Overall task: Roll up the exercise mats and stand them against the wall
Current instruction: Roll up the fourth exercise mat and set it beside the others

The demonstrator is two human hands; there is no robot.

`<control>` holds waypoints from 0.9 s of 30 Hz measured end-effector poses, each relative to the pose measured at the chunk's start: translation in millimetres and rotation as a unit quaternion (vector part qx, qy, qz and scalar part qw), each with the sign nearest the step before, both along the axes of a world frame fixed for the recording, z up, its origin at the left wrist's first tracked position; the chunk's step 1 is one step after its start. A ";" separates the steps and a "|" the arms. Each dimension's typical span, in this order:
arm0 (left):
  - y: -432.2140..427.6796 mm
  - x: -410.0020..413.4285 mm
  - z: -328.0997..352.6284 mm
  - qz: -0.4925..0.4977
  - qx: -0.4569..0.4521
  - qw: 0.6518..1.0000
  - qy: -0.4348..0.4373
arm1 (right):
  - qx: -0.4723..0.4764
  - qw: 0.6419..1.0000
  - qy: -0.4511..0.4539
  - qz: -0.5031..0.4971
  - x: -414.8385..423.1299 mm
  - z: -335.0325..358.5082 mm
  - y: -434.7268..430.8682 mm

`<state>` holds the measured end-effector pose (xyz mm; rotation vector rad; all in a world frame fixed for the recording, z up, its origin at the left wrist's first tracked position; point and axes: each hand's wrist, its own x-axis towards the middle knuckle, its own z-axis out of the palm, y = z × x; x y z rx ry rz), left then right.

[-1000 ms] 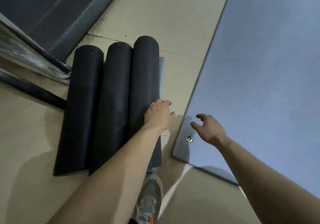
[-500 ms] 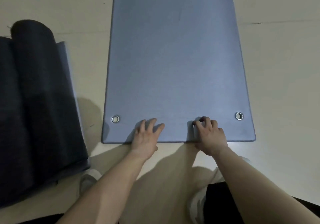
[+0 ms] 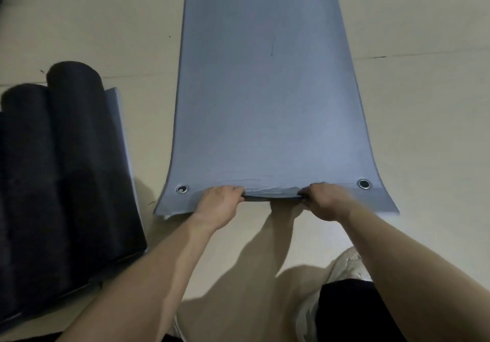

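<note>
Pale beige flooring (image 3: 92, 37) is filling the frame. A long blue-grey foam exercise mat (image 3: 265, 103) is lying flat on it, running from the lower centre out past the top edge. The person's left hand (image 3: 217, 205) and right hand (image 3: 324, 201) are both curling their fingers around the mat's near short edge. They are gripping between a metal eyelet (image 3: 182, 188) toward the frame's left and a second metal eyelet (image 3: 363, 183) toward its right, and the edge is lifting slightly between them.

For a good first turn, the hands should probably be folding that edge over tightly and pushing both sides forward together, so the roll is running straight rather than coning.

At the left of the frame, dark rolled mats (image 3: 66, 169) are lying side by side on a blue-grey sheet (image 3: 116, 119), not yet standing against any wall. They are sitting near the flat mat's left side but apart from it, so the rolling path looks unobstructed. No wall is showing.
</note>
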<state>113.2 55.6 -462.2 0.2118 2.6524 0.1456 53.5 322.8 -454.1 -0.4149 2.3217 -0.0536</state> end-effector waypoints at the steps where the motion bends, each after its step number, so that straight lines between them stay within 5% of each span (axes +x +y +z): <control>1: -0.5 -7.8 8.6 0.024 0.005 0.999 0.034 | -0.007 0.999 0.039 -0.022 -6.4 7.9 -1.0; 6: -0.2 -40.3 30.5 0.069 -0.030 0.976 0.206 | -0.076 0.952 0.291 -0.061 -21.9 15.8 -18.6; 10: -6.7 -66.1 11.3 0.098 -0.026 0.963 0.248 | -0.015 0.919 0.391 -0.039 -45.6 1.0 -33.4; 14: -15.7 -66.8 -21.3 0.086 0.034 0.954 0.283 | -0.008 0.930 0.366 -0.023 -55.9 -24.4 -36.8; 20: -30.1 -37.5 -60.1 0.027 -0.048 0.987 0.151 | -0.009 0.967 0.249 0.055 -37.7 -66.2 -15.4; 27: -34.3 -39.4 -63.8 0.047 0.019 0.994 0.097 | -0.030 0.965 0.250 0.079 -39.1 -80.9 -12.8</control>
